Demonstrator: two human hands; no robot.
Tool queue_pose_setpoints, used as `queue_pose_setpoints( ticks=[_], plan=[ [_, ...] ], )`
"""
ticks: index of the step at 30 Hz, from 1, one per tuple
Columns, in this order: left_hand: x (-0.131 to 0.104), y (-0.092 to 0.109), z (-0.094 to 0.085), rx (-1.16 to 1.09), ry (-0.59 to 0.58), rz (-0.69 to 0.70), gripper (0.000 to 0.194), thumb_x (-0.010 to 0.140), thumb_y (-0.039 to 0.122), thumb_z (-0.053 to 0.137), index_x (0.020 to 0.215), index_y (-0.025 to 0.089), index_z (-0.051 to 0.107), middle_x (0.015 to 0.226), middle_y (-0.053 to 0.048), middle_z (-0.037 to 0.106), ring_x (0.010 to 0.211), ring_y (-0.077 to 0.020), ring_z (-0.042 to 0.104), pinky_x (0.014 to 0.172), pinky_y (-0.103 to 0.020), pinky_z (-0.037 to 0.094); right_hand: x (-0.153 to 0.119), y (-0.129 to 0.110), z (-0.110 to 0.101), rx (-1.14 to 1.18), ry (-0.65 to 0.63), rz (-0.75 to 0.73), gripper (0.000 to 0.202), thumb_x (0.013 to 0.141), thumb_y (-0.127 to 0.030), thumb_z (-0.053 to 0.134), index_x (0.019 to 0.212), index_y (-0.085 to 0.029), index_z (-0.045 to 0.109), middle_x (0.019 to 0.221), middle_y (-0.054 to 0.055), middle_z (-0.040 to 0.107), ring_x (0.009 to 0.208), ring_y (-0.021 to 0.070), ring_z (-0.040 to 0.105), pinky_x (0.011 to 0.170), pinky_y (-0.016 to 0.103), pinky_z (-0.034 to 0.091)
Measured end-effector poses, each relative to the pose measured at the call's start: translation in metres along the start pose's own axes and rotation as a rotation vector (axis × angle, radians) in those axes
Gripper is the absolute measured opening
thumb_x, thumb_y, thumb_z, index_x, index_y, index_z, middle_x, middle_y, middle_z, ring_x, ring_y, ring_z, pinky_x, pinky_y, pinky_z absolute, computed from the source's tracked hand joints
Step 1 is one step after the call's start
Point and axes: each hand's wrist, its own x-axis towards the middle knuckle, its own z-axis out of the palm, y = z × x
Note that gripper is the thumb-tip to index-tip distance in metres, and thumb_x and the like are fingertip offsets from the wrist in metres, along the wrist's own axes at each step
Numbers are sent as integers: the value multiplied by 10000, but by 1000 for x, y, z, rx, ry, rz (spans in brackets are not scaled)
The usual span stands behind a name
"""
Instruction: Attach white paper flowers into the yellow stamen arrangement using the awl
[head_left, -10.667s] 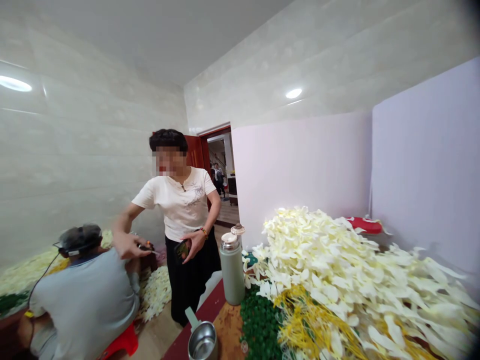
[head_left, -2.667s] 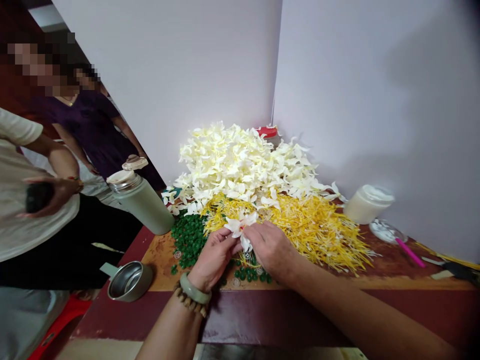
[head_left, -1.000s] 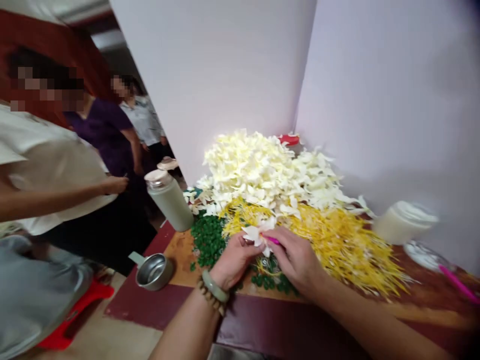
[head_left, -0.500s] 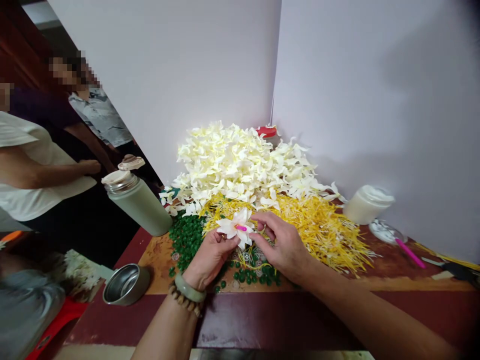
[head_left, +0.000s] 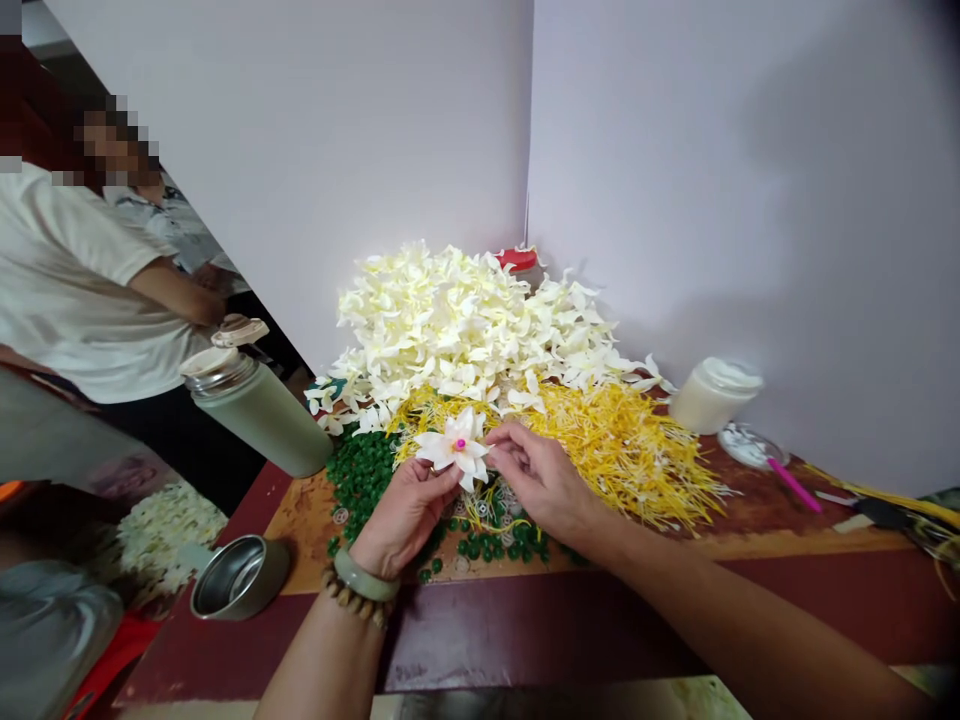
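Note:
A white artificial flower with a pink centre faces me above the table. My left hand grips it from below and left, thumb and fingers closed at its base. My right hand pinches the tip of a right-hand petal between thumb and forefinger. Under and beyond the hands lie yellow stamen strands, a heap of white petal pieces and small green plastic parts. The stem end of the flower is hidden by my left hand.
A pale green thermos and a steel cup stand at left. On the right are a jar of white stuff, a lid and a pink stick. A person in a white shirt stands beyond the table's left side.
My right thumb and forefinger have come together on a petal. The flower has turned so its pink centre points at me. The view has shifted, and the person in white has turned.

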Motion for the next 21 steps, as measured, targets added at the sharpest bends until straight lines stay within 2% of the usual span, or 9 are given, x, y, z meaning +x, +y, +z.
queue_pose_setpoints(
  ticks=[4,8,15,21],
  plan=[
    [-1,-3,3,27,-10,-21,230,681,117,662,910,130,672,905,-78,696,843,-164,617,823,-263,423,0,2,6,59,-1,32,135,813,-284,482,858,-170,537,648,-27,523,506,74,457,460,183,331],
    [-3,-3,7,64,-37,-31,319,658,119,680,976,131,651,935,-85,687,854,-173,612,834,-281,420,1,4,4,-29,48,-16,110,807,-222,471,735,-168,534,591,-37,492,516,78,425,483,189,308],
    [-5,0,8,123,-15,-51,315,650,106,680,963,129,657,859,-60,696,682,-116,592,715,-239,444,1,3,-1,-181,60,-35,122,833,-223,425,779,-178,526,600,-32,488,515,91,415,500,207,289],
    [-3,-4,6,166,4,4,269,616,99,699,881,134,676,855,-51,697,685,-122,595,682,-216,439,-1,1,4,-357,59,-102,145,842,-188,397,767,-182,522,595,-25,490,531,102,445,545,214,311]
  ],
)
